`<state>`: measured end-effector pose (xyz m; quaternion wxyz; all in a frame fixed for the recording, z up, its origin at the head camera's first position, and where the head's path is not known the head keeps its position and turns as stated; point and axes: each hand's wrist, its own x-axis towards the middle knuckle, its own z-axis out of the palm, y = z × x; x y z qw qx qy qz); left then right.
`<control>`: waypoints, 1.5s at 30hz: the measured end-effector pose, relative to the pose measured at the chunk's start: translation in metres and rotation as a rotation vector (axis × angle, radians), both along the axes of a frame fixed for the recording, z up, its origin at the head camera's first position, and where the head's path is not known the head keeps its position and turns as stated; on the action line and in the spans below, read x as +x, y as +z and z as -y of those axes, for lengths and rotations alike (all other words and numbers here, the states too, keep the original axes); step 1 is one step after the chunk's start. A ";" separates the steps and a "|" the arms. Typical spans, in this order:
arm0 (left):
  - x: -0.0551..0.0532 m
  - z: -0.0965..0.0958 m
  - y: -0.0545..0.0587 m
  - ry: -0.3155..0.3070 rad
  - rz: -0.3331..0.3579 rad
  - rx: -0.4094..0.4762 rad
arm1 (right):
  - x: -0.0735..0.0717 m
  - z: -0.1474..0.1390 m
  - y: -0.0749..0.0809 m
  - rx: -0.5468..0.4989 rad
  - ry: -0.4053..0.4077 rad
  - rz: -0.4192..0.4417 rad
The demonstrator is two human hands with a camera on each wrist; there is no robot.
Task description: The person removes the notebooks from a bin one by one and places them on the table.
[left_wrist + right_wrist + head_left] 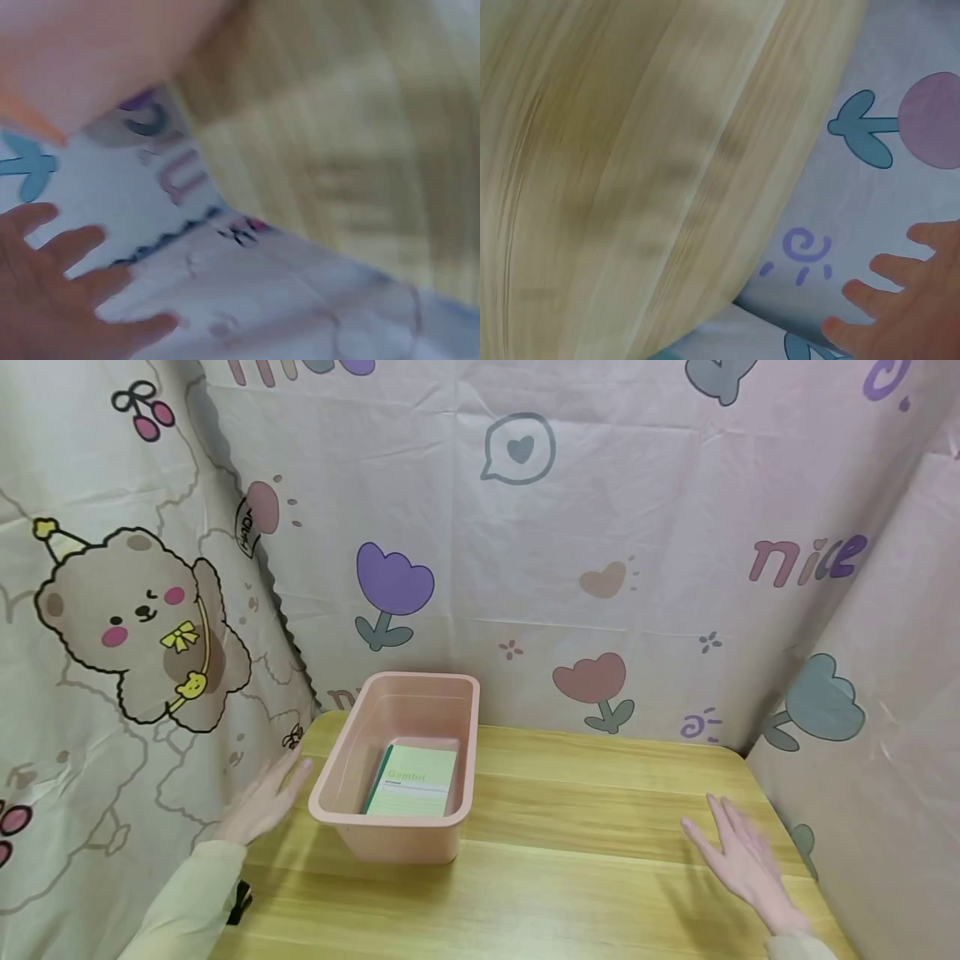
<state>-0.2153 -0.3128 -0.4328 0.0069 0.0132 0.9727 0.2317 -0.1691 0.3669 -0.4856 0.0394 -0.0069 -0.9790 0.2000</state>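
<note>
A pink plastic bin (pixel 397 845) stands on the left part of the wooden table. Inside it, on the bottom, lies a green notebook (pixel 414 781) with "Gambit" on its cover. My left hand (pixel 266 797) is just left of the bin, apart from its rim, with fingers extended and nothing held. In the left wrist view the left hand (pixel 56 292) has its fingers spread, and the bin (pixel 90 60) shows blurred above it. Over the table's right side my right hand (pixel 738 852) hangs with spread fingers and holds nothing; the right wrist view shows that hand (pixel 907 300) too.
The wooden table (pixel 600 810) has rounded back corners. Printed cloth (pixel 525 527) with flowers hangs behind it and along the right side; a bear-printed cloth (pixel 142 627) hangs at the left. A small black object (pixel 239 903) shows beside the left sleeve.
</note>
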 end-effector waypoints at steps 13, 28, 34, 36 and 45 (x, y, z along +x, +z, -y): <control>-0.023 -0.030 0.021 -0.084 0.151 0.456 | -0.008 0.014 0.005 -0.234 0.067 0.004; -0.025 -0.025 0.016 -0.101 0.272 0.647 | -0.007 0.019 0.002 -0.219 0.054 0.033; -0.018 -0.030 0.016 -0.094 0.300 0.670 | -0.007 0.021 0.001 -0.201 0.058 0.038; -0.014 -0.034 0.017 -0.095 0.307 0.671 | -0.007 0.022 0.001 -0.192 0.059 0.040; 0.002 -0.049 0.017 -0.150 0.368 0.708 | -0.008 0.030 0.002 -0.179 0.071 0.033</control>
